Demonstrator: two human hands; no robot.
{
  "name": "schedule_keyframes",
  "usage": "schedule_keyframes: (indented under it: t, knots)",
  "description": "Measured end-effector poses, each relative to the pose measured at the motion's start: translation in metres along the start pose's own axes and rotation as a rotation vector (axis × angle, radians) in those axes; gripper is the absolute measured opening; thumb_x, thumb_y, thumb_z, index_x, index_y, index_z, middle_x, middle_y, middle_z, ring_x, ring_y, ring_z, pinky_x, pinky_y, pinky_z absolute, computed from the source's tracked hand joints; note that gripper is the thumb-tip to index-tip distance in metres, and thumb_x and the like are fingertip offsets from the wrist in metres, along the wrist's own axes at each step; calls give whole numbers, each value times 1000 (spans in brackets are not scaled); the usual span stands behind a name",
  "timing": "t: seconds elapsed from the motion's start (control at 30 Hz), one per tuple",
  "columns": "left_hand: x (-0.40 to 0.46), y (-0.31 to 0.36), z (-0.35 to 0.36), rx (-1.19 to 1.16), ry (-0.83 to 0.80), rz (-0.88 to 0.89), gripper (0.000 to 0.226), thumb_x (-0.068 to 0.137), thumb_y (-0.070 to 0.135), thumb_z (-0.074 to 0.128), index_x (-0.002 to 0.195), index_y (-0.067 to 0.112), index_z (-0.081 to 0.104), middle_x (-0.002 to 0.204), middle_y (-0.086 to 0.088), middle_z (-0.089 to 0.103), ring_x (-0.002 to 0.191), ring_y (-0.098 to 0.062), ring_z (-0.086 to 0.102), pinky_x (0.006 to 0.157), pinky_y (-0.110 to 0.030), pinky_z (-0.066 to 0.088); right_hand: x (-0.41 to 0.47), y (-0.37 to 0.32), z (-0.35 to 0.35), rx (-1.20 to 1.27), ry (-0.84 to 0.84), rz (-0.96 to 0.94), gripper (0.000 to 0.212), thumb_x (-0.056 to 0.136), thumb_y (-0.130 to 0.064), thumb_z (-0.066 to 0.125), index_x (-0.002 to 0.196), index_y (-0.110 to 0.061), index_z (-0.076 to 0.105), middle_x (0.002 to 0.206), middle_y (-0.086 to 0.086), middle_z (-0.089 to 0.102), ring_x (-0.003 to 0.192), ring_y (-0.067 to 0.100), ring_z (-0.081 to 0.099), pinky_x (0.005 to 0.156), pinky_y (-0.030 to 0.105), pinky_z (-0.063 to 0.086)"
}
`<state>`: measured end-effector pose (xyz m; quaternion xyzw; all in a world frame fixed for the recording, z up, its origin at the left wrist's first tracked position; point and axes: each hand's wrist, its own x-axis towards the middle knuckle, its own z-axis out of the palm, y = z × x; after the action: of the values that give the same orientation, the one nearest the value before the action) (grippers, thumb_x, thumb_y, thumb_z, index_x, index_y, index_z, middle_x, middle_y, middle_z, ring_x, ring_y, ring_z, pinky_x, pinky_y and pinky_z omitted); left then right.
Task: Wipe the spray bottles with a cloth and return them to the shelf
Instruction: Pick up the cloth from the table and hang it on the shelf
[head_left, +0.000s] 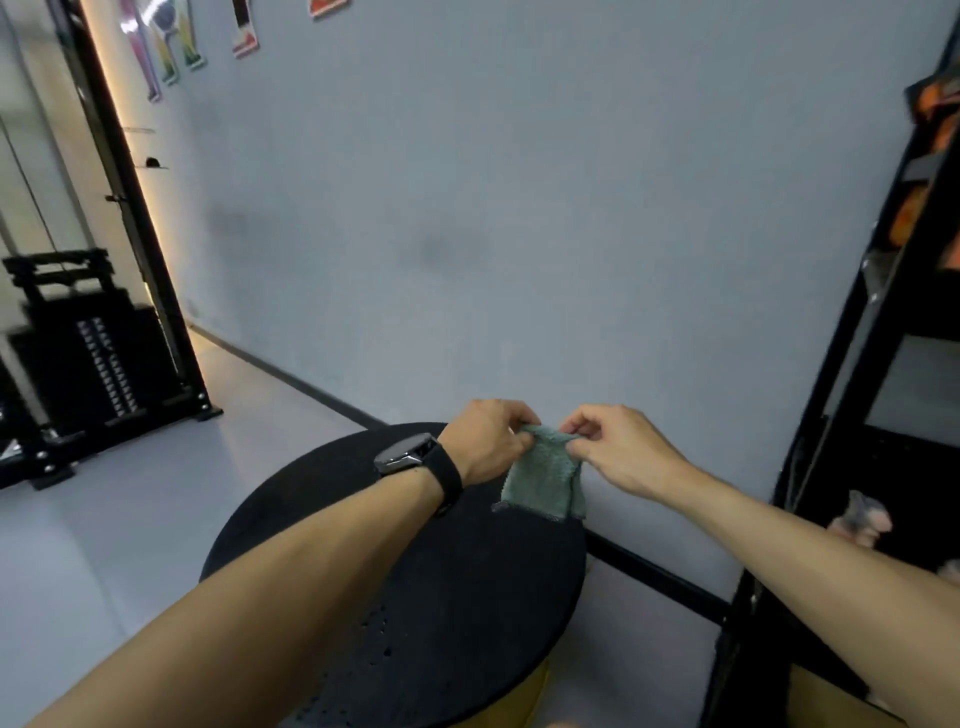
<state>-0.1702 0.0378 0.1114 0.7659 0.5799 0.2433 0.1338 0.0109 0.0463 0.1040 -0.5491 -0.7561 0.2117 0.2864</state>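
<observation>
Both hands hold a small grey-green terry cloth (543, 478) by its upper edge above a round black perforated desk (415, 597). The left hand (485, 441) forms one grip, fingers and thumb pinched on the top left corner; the right hand (618, 449) forms the other, pinched on the top right corner. The two grips are close together, with only the bunched top edge of the cloth between them. The cloth hangs below both grips, its lower hem free and just above the far part of the desk. A black wristwatch (415, 454) sits on the left wrist, directly behind that grip.

No spray bottle is visible in this view (none on the desk, none in either grip). The black metal shelf (883, 338) stands to the right of the right grip, well apart from it; its contents are blurred.

Judged step: preparing the cloth, by spreading or folding it, before wiping. The next move likely calls for releasing one grip, gathering the cloth into the other, and reaching right toward the shelf for a bottle.
</observation>
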Motion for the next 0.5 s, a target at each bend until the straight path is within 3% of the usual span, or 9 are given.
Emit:
schedule_keyframes:
  t: [0.5]
  knots:
    - [-9, 134, 0, -16, -2, 201, 25, 96, 19, 56, 117, 18, 69, 116, -1, 71, 107, -18, 63, 89, -24, 46, -84, 12, -126, -95, 190, 22, 18, 85, -17, 66, 81, -34, 64, 87, -8, 67, 83, 10, 63, 73, 28, 51]
